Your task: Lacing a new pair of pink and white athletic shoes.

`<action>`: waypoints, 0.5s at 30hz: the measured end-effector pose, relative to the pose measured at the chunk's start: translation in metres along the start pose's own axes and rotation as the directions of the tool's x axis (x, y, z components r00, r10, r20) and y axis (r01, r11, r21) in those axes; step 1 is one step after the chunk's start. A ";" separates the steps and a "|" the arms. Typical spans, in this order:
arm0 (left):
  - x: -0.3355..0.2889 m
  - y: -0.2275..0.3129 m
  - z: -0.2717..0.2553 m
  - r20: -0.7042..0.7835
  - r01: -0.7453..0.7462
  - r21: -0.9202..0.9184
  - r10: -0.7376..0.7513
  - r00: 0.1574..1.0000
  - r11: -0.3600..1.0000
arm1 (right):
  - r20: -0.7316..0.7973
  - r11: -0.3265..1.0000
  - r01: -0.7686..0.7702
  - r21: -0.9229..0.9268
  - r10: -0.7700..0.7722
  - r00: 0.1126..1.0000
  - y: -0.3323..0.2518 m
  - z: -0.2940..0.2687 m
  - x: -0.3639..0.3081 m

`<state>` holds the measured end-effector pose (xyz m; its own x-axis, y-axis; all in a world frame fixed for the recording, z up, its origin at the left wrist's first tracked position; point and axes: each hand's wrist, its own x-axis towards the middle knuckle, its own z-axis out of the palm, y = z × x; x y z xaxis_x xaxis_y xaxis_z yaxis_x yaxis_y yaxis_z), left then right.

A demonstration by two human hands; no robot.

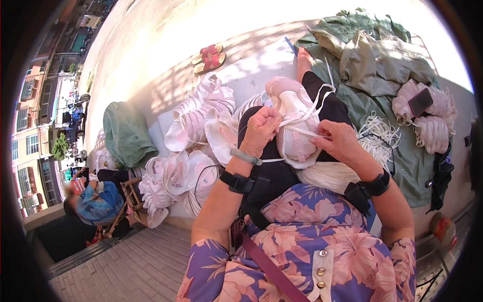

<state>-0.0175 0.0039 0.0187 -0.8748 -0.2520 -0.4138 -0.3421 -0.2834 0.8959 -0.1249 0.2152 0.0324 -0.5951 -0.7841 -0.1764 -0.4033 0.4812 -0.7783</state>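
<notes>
A white and pink shoe upper (294, 143) lies across my lap, its toe end toward my body. White shoelace (302, 121) runs over its front, with loose ends looping up to the right. My left hand (262, 128) is closed on the lace at the upper's left edge. On the other side, the fingers of my right hand (339, 142) pinch a stretch of the same lace. A thick hank of pale laces (327, 174) rests on my lap below the upper. Beside my right hand lies a tangled pile of white laces (378, 132).
Stacks of white and pink shoe uppers (201, 108) spread to my left, near a green sack (128, 133). At right, a dark phone (420, 102) sits on bundled uppers (433, 128). Green cloth sacks (372, 60) lie beyond. Red sandals (209, 59) stand ahead. Another person (100, 201) sits far left.
</notes>
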 end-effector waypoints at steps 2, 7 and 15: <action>0.003 0.001 0.004 -0.016 -0.021 -0.055 0.020 1.000 0.998 | 0.039 0.992 -0.048 0.112 0.044 0.998 0.001 -0.003 0.000; 0.009 0.004 -0.002 0.010 -0.038 -0.148 0.040 0.999 0.988 | -0.184 0.961 0.213 -0.178 -0.245 0.952 0.000 -0.005 -0.005; 0.005 -0.003 0.015 -0.077 0.021 -0.089 -0.028 0.997 0.996 | -0.308 0.711 0.400 -0.578 -0.644 0.700 -0.003 -0.027 -0.028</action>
<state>-0.0261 0.0176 0.0164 -0.8359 -0.3148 -0.4496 -0.3285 -0.3695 0.8693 -0.1262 0.2461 0.0557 -0.3709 -0.7380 0.5638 -0.9267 0.2550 -0.2758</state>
